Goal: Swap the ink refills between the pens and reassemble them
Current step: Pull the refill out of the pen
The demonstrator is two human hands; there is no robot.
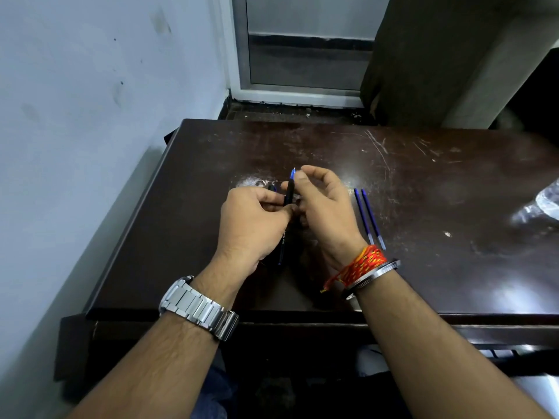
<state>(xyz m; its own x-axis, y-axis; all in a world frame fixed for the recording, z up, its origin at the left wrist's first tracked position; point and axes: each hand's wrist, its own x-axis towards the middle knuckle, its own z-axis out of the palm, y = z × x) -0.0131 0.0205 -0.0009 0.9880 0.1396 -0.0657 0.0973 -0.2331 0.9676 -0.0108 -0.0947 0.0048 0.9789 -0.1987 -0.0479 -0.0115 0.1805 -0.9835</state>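
Left hand point(251, 225) around slim black pen barrel point(289, 193), right hand point(326, 207) in pinch on blue refill tip point(292, 173)

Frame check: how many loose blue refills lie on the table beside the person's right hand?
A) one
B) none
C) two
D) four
C: two blue refills lie side by side on the table, just clear of the right hand, which pinches the top of the black pen.
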